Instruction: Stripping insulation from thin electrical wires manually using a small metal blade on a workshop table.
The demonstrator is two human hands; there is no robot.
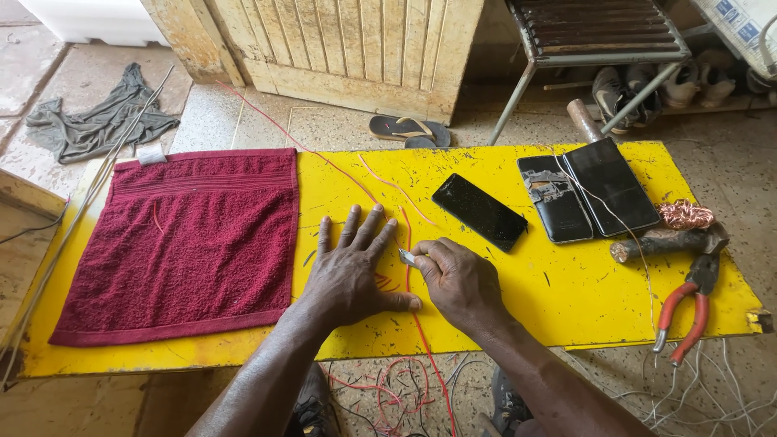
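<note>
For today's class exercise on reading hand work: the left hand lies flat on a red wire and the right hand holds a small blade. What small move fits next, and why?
Probably draw the small blade along the red wire. The left hand pins that wire flat on the yellow board, and the right hand already has the blade tip at it.

left hand (350, 271): flat on the yellow board (518, 299), fingers spread, pinning a red wire (409, 243)
right hand (458, 279): pinching a small metal blade (407, 257) right against that wire
left of hands: dark red towel (182, 243)
right of hands: black phone (479, 212), opened phone (588, 197), copper coil (685, 215), red-handled pliers (686, 307)
</note>
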